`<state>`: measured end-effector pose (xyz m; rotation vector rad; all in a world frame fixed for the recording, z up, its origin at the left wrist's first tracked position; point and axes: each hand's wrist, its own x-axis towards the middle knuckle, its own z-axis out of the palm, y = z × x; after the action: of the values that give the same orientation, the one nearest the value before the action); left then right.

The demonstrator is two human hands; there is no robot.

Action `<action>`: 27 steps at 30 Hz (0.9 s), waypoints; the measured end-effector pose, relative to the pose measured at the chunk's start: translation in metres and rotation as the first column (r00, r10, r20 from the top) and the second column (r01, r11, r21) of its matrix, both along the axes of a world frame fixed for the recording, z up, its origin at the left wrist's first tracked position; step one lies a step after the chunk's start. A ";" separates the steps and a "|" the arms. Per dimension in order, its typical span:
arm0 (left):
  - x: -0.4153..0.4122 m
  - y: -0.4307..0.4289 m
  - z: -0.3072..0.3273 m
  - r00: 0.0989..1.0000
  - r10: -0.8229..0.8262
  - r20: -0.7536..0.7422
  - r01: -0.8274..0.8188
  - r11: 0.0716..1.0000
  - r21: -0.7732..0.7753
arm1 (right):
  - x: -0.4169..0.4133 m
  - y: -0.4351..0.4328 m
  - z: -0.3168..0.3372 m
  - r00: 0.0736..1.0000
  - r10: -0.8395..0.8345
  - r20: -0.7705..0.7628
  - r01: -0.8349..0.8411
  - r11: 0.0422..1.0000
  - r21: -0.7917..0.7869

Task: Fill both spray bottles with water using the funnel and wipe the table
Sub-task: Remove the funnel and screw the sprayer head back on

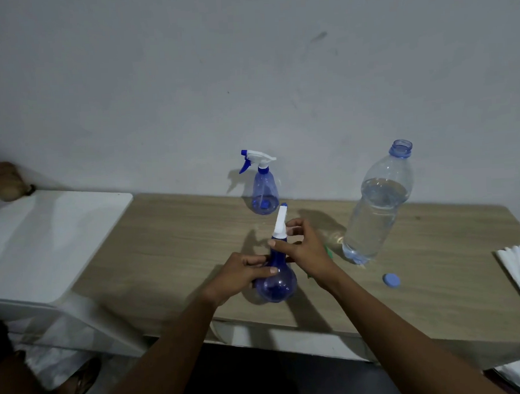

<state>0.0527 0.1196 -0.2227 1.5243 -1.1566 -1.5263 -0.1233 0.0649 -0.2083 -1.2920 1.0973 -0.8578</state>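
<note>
Two hands work the near spray bottle [275, 279] at the surface's [177, 249] front edge: the left hand [239, 276] grips its round body, the right hand's [303, 248] fingers [288, 243] pinch its neck under the white sprayer. A hard twist could tip it toward the uncapped water bottle [374, 212] at two o'clock. Something green, perhaps the funnel, hides behind the right wrist. The second spray bottle [264, 190] stands at twelve o'clock.

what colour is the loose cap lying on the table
Light blue: the cap lies beside the water bottle, head view.
</note>
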 end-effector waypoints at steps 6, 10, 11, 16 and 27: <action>0.003 0.012 -0.010 0.999 0.016 -0.039 -0.010 0.991 0.133 | 0.011 0.000 -0.021 0.993 0.118 -0.021 -0.113 0.981 0.160; 0.009 0.017 -0.016 1.000 0.014 -0.012 -0.012 0.985 0.170 | 0.016 0.007 -0.025 0.994 0.108 -0.031 -0.100 0.978 0.186; 0.010 0.018 -0.017 1.000 0.015 -0.003 -0.014 0.984 0.180 | 0.017 0.008 -0.026 0.994 0.107 -0.027 -0.100 0.977 0.190; 0.014 0.019 -0.017 1.000 0.001 0.001 -0.001 0.974 0.228 | 0.022 0.012 -0.029 0.991 0.131 -0.042 -0.119 0.968 0.223; 0.026 0.021 -0.017 0.996 -0.015 -0.083 0.039 0.954 0.299 | 0.037 0.010 -0.031 0.992 0.123 -0.014 -0.115 0.957 0.266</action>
<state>0.0789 0.1410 -0.2393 1.6296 -0.9337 -1.8303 -0.0863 0.0753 -0.2391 -1.1371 1.1049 -0.5812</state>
